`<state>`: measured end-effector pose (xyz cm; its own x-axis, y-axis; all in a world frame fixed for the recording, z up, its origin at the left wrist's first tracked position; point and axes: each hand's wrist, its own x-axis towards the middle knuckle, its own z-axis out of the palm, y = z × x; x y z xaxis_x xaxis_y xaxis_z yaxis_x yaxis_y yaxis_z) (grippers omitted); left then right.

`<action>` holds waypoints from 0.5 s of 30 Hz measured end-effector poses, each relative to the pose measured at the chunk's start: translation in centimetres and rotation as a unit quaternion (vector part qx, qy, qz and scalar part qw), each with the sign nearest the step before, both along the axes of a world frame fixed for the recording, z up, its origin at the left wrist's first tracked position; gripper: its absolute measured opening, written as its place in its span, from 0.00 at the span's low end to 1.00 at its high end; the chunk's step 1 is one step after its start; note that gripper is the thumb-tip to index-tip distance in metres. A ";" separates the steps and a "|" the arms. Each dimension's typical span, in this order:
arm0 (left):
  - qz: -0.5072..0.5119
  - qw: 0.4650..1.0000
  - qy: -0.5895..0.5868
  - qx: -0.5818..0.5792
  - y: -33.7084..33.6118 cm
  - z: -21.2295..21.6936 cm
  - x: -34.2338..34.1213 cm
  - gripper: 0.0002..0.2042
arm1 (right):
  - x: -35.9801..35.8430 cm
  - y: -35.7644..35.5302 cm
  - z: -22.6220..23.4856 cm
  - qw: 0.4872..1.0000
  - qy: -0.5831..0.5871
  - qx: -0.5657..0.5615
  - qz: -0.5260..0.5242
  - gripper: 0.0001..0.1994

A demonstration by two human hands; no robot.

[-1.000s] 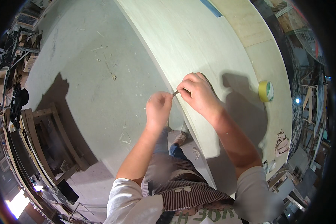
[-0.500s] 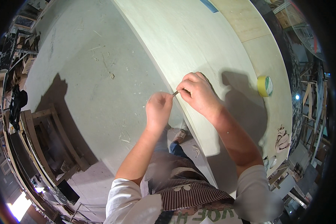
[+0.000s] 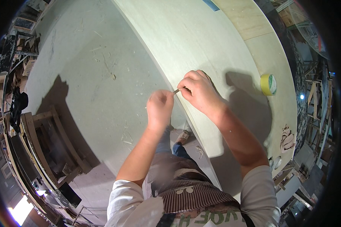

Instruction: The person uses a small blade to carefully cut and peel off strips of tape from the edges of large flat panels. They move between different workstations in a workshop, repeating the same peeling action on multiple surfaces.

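Between my two hands, right by the long edge of the pale board [image 3: 201, 45], is a small dark thin strip [image 3: 176, 91]. My left hand [image 3: 160, 106] pinches its left end, out past the board's edge and over the floor. Fingertips of my right hand [image 3: 197, 89] close on the other end, above the board's surface. Most of the strip is hidden by the fingers, so its exact kind cannot be made out. My left hand is slightly blurred.
A roll of yellow tape [image 3: 268, 84] stands on the board's right side, with a crumpled cloth [image 3: 287, 139] nearer me. A blue strip [image 3: 211, 4] lies at the far end. Wooden frames [image 3: 57, 140] stand on the grey floor [image 3: 102, 83] at left.
Both hands have shifted slightly away from me along the board's edge. The dark strip stays pinched between them.
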<state>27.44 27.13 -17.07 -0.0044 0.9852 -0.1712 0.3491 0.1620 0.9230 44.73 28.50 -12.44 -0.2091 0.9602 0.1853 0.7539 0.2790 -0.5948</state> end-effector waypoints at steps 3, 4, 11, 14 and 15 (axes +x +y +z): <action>0.001 1.000 0.019 0.013 1.0 0.2 -0.1 0.07 | -0.4 0.7 -0.2 1.000 0.001 0.012 -0.010 0.04; 0.003 0.999 0.029 0.018 1.3 0.3 0.0 0.07 | -0.5 0.8 -0.3 1.000 0.004 0.012 -0.016 0.03; 0.004 1.000 0.000 0.011 0.8 -0.2 0.0 0.07 | -0.3 0.5 -0.7 1.000 0.010 0.020 -0.011 0.04; 0.010 1.000 -0.001 -0.002 0.6 0.0 0.1 0.07 | -0.3 0.4 -0.6 1.000 0.009 0.021 -0.006 0.04; 0.009 1.000 0.000 -0.004 0.4 -0.1 0.0 0.07 | -0.2 0.3 -0.5 1.000 0.005 0.021 -0.004 0.04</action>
<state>27.49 27.55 -17.22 -0.0224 0.9835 -0.1794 0.3458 0.1760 0.9217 44.49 28.81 -12.94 -0.1992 0.9533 0.2269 0.7509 0.2972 -0.5897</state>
